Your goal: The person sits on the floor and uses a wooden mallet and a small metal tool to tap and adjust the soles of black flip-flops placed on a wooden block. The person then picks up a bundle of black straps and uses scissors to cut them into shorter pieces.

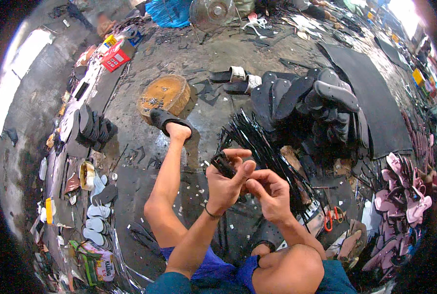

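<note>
My left hand [223,188] is closed around a small bunch of black strips [222,164], its thumb pressed over them. Right beside it, my right hand [272,198] is pinched, thumb against forefinger, close to the left fingertips. What lies in that pinch is too small and dark to make out. Just beyond my hands, a large bundle of long, shiny black strips [260,147] lies fanned out on the floor. A big heap of black shoe soles [297,98] stands behind the bundle.
A round wooden block [164,95] stands by my outstretched foot. Two slippers with white straps [237,74] lie near the soles. Orange-handled scissors [329,220] and pink straps [397,196] are at the right. Grey soles [97,224] line the left. A fan [212,12] stands far ahead.
</note>
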Motion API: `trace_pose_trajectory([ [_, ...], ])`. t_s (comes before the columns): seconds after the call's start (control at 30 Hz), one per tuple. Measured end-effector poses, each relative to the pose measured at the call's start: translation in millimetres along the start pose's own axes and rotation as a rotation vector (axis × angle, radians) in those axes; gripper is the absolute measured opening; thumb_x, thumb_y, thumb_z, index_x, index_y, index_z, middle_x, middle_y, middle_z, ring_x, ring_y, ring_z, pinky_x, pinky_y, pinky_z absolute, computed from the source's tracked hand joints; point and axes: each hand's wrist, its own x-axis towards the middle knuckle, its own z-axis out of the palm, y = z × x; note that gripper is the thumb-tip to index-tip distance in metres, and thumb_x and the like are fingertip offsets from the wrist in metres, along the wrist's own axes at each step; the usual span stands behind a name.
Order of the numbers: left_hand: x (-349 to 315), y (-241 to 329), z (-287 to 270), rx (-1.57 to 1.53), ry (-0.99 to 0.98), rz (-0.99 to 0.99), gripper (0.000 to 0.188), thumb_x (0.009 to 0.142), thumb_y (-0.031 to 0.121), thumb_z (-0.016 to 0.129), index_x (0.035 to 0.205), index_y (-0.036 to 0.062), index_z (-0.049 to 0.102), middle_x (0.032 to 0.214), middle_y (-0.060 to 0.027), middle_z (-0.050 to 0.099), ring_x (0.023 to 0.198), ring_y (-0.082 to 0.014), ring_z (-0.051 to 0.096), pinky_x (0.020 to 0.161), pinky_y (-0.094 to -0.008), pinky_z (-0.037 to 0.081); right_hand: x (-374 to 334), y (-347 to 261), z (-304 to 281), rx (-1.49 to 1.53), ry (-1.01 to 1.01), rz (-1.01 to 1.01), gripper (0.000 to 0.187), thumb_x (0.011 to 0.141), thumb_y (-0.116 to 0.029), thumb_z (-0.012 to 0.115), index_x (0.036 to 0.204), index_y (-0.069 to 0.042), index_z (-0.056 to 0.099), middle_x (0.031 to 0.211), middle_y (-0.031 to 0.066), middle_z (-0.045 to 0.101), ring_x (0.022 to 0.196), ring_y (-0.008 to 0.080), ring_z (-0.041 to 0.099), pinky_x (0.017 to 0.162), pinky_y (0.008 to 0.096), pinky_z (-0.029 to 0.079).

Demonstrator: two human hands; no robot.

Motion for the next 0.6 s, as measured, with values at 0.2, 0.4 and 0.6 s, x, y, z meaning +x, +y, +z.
trace_pose_trajectory([
  [0.2,-7.8,-1.7,1.5,0.055,-0.006,0.009,0.022,0.096,0.024,0.061,0.092,0.0034,0.068,0.076,-0.0001,0.063,0.069,-0.0066,0.055,0.062,-0.0224,0.043,-6.9,0.2,7.6,-0.081,0.058,0.032,0.012,0.09,-0.004,0.067,0.101,0.001,0.065,0.098,0.0071,0.069,0.091,0.0122,0.064,0.081,0.027,0.052],
  [0.4,2.4,4.2,-13.0,0.07,-0.007,-0.057,0.036,0.105,0.028,0.044,0.084,0.0019,0.059,0.069,-0.0012,0.056,0.063,-0.0075,0.053,0.057,-0.0243,0.042,1.5,-30.5,11.6,-0.883,0.106,-0.589,0.021,0.076,-0.009,0.078,0.093,-0.006,0.067,0.101,0.0142,0.062,0.097,0.0298,0.061,0.08,0.0367,0.051],
  [0.6,9.4,-13.8,-9.1,0.046,0.0,0.015,0.01,0.092,0.014,0.061,0.088,0.0057,0.056,0.081,0.0038,0.052,0.073,-0.008,0.046,0.066,-0.0229,0.04,25.7,-58.2,15.9,-0.818,-0.067,-0.604,0.036,0.073,-0.011,0.078,0.108,-0.012,0.069,0.098,0.0114,0.063,0.092,0.029,0.061,0.08,0.038,0.052],
])
